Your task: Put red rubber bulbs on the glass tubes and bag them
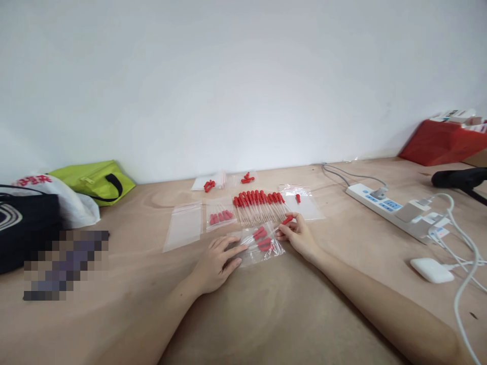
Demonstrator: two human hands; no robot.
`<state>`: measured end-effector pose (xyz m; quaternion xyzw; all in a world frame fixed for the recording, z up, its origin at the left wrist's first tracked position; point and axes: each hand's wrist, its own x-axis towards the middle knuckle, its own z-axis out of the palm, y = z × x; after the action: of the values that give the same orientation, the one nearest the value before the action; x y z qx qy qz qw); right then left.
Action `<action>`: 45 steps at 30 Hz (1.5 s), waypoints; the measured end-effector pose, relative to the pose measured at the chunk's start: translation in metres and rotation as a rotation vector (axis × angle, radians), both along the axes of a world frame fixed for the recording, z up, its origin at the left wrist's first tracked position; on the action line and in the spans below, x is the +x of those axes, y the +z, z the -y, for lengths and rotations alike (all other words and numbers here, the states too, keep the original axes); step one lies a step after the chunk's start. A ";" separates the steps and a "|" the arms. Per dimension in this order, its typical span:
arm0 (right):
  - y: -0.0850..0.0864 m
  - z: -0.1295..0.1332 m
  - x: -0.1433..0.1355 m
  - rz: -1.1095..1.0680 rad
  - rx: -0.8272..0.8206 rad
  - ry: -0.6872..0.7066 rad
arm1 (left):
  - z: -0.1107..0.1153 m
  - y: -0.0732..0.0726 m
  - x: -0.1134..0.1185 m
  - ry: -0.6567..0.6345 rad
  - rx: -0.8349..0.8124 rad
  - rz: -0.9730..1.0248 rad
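A clear zip bag (pixel 249 257) lies flat in front of me with a few red-headed sticks (pixel 264 244) inside. My left hand (pixel 220 261) rests on the bag's left side, fingers stretched out. At the bag's right edge, my right hand (pixel 299 235) pinches one red-headed stick (pixel 287 220) between thumb and fingers. Just behind the bag is a row of red-headed sticks (pixel 258 197) with pale shafts. To the left sits a filled zip bag (pixel 220 217), beside a flat unfilled zip bag (pixel 184 225). Another zip bag (pixel 310 205) lies right of the row, a red piece (pixel 298 198) on it.
Small red pieces (pixel 209 185) lie on bags near the wall, with more red pieces (pixel 247 178) beside them. On the right are a power strip (pixel 380 203), white cables, a white case (pixel 431 270) and a red box (pixel 441 142). A green bag (pixel 95 180) and a black bag (pixel 30 223) stand left.
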<state>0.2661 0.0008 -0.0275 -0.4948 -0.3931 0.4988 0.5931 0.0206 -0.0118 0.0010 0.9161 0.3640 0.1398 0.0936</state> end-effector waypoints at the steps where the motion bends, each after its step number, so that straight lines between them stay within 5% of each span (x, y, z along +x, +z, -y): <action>1: -0.002 0.000 0.000 0.021 0.005 0.024 | 0.000 0.000 0.000 0.001 0.000 0.000; 7: -0.005 0.001 0.003 0.216 0.056 0.194 | 0.000 0.000 0.000 0.004 -0.001 0.006; 15: -0.009 -0.001 0.000 0.241 0.044 0.218 | 0.000 -0.001 -0.001 0.040 -0.012 0.005; 23: 0.012 0.006 -0.006 0.201 0.131 0.496 | -0.001 -0.003 0.000 0.042 -0.007 0.010; 35: -0.007 -0.005 0.002 0.345 -0.069 0.188 | -0.001 -0.001 0.000 0.039 -0.003 0.036; 45: -0.001 -0.002 0.001 0.341 0.026 0.382 | -0.002 0.003 0.000 0.126 -0.069 0.274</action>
<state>0.2675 0.0032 -0.0281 -0.4809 -0.5801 0.5059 0.4198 0.0211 -0.0102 0.0036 0.8600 0.4090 0.2567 0.1648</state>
